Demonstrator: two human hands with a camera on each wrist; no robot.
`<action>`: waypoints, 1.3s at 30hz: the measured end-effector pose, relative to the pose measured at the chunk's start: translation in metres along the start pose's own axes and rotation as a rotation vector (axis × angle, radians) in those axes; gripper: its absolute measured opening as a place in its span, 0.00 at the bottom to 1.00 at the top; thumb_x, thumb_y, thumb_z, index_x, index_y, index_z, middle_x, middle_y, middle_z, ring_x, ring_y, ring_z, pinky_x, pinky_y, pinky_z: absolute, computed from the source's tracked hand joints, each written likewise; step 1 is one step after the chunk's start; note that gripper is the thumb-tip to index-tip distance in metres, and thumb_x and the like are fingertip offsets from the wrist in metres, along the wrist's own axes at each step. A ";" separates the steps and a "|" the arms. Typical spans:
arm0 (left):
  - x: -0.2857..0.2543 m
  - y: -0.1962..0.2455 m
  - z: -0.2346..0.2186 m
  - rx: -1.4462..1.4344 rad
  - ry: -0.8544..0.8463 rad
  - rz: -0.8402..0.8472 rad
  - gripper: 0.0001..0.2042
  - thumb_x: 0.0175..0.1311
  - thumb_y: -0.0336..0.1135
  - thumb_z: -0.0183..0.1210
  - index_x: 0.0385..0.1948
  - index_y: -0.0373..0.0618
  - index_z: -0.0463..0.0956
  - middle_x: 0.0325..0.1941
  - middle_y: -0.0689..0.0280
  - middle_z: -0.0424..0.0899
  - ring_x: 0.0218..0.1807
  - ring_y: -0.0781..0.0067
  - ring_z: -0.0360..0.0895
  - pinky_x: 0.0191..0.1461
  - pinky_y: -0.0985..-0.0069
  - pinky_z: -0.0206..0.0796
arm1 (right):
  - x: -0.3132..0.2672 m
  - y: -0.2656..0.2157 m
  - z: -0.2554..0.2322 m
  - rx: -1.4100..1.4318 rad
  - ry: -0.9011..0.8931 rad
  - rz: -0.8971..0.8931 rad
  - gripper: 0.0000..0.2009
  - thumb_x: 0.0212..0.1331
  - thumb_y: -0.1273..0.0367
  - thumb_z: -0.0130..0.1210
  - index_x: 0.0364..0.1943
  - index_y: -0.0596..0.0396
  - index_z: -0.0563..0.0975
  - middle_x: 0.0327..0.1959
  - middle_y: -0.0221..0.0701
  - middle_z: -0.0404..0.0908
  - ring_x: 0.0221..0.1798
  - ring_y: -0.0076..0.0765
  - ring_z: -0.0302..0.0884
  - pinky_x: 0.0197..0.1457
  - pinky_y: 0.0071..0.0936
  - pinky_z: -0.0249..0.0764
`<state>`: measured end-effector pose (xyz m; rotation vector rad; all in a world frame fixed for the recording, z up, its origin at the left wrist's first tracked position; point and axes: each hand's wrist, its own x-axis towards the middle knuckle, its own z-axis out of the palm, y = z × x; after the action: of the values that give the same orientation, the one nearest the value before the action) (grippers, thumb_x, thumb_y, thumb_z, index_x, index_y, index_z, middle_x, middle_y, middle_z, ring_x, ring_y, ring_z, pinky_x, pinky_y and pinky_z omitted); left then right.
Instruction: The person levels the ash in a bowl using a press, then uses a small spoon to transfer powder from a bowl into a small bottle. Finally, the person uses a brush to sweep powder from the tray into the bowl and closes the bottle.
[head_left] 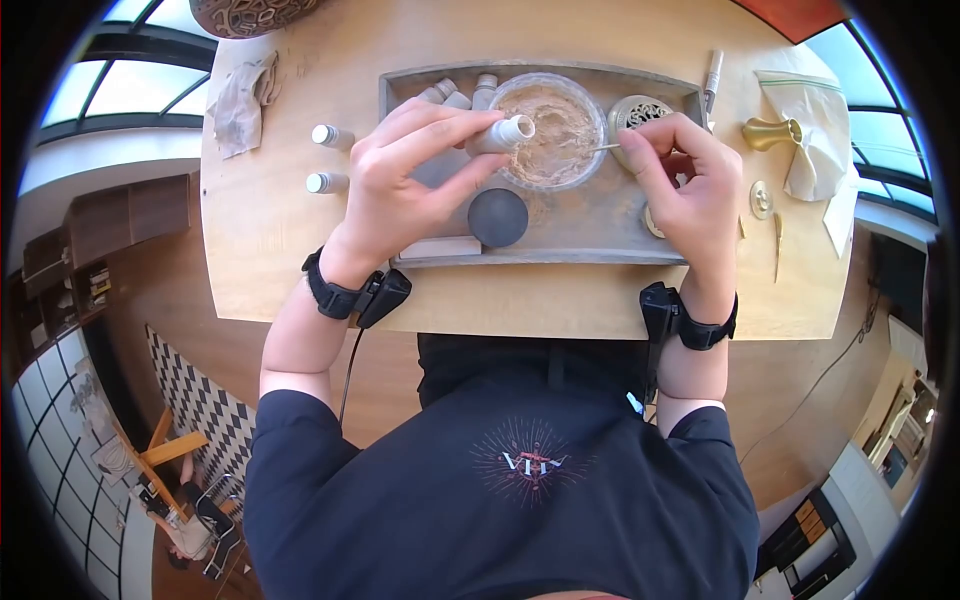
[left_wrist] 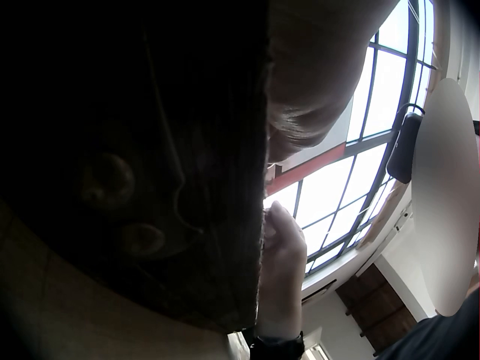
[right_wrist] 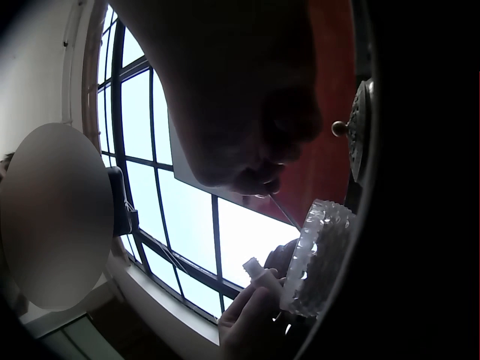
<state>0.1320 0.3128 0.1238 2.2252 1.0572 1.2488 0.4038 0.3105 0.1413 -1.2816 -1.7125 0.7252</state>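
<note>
My left hand (head_left: 400,178) pinches a small uncapped bottle (head_left: 514,131) between fingers and thumb. The bottle lies tilted over the near left rim of a ribbed glass bowl (head_left: 601,112), its open threaded neck towards the right. Pinkish-beige powder (head_left: 560,130) fills the bowl. My right hand (head_left: 697,190) pinches a thin stick-like tool (head_left: 607,147) at the bowl's right side, with the tip pointing left over the powder. In the right wrist view the tool (right_wrist: 283,210) slants down to the rim of the glass bowl (right_wrist: 321,259), and the bottle (right_wrist: 262,276) shows beside it.
A grey wooden tray (head_left: 560,257) carries the bowl, a dark round disc (head_left: 497,217), several lying bottles (head_left: 486,90) and a brass openwork lid (head_left: 638,112). Two capped bottles (head_left: 327,183) stand left of it. Rightward are a brass vase (head_left: 768,133) and slim tools (head_left: 779,245). A cloth (head_left: 240,108) lies far left.
</note>
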 end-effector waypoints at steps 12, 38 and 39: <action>0.000 -0.001 0.000 -0.002 -0.005 0.013 0.19 0.51 0.22 0.75 0.48 0.41 0.88 0.40 0.62 0.89 0.39 0.70 0.83 0.44 0.74 0.75 | 0.002 0.007 0.004 0.318 0.000 0.293 0.09 0.67 0.68 0.67 0.32 0.60 0.83 0.21 0.17 0.75 0.23 0.10 0.62 0.26 0.15 0.56; -0.003 -0.001 0.002 -0.023 0.004 0.005 0.19 0.49 0.24 0.76 0.47 0.44 0.89 0.36 0.63 0.87 0.37 0.67 0.82 0.41 0.73 0.76 | 0.006 -0.020 0.020 0.020 0.101 -0.418 0.04 0.59 0.77 0.69 0.33 0.59 0.84 0.25 0.31 0.83 0.22 0.25 0.73 0.28 0.19 0.68; -0.002 -0.001 0.001 -0.013 -0.005 0.018 0.19 0.51 0.23 0.75 0.48 0.43 0.89 0.37 0.63 0.88 0.37 0.69 0.82 0.41 0.74 0.76 | 0.006 -0.018 0.019 0.050 0.123 -0.431 0.04 0.59 0.78 0.69 0.33 0.59 0.83 0.25 0.30 0.83 0.23 0.23 0.73 0.28 0.18 0.68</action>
<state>0.1317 0.3118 0.1215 2.2315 1.0267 1.2533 0.3777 0.3119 0.1494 -0.8599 -1.7751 0.4234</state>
